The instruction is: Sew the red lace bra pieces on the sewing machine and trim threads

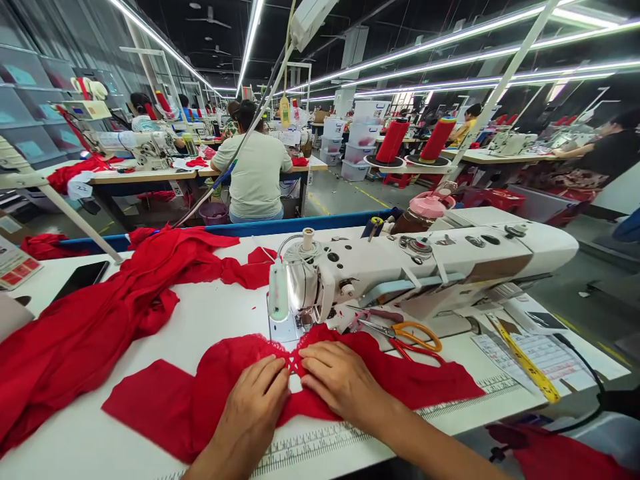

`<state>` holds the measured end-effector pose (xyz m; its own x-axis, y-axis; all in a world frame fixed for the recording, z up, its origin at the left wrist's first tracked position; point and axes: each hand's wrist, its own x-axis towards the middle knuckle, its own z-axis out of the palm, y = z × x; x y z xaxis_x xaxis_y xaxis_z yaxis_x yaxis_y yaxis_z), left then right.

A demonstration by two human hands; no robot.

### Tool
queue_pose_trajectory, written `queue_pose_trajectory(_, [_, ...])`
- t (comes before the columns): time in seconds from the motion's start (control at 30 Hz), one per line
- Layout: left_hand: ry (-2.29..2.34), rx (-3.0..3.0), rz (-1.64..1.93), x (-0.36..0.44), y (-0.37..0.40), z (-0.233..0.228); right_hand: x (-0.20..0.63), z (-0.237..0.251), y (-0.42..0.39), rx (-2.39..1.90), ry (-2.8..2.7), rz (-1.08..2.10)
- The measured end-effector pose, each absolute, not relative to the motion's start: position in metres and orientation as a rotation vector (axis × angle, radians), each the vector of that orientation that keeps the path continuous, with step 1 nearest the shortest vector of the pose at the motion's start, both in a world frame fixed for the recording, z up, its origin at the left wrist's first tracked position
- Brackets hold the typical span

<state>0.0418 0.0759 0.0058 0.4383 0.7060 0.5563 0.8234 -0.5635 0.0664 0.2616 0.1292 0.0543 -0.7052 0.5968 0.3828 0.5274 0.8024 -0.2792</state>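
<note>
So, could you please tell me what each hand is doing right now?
Left hand: fingers pressed flat on the red fabric piece, gripping nothing.
Right hand: likewise flat on it, fingertips by the needle.

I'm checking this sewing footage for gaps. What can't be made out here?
Head view only:
- The needle, hidden behind the sewing machine head.
- The red fabric under the left hand and right hand: covered by the fingers.
- Print on the paper sheet: too small to read.
- Red cloth at the bottom right: cut off by the edge.
</note>
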Motion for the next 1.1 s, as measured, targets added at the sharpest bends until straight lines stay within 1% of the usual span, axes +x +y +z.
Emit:
queue_pose_trajectory(0.23, [-1.292, -2.450, -0.720, 0.046, 0.073, 0.011, 0.255, 0.063, 0.138, -0.941, -2.621, 0.253])
queue_pose_trajectory(0.37, [-1.312, -2.475, -0.722, 0.046, 0.073, 0.015, 0.255, 0.064, 0.142, -0.992, -2.625, 0.350])
queue_pose_trajectory(0.57, [-1.616, -2.564, -0.745, 0.047, 0.077, 0.025, 0.259, 0.068, 0.143, -1.016, -2.652, 0.463])
queue_pose_trajectory(0.67, [-1.726, -2.552, -0.648, 0.041, 0.079, 0.027, 0.262, 0.073, 0.145, -1.014, -2.686, 0.533])
queue_pose_trajectory(0.83, [-1.729, -2.579, -0.555, 0.023, 0.076, 0.025, 0.268, 0.079, 0.150, -0.996, -2.735, 0.664])
queue_pose_trajectory(1.1, [-1.699, -2.610, -0.441, 0.013, 0.076, 0.033, 0.272, 0.081, 0.153, -0.944, -2.795, 0.715])
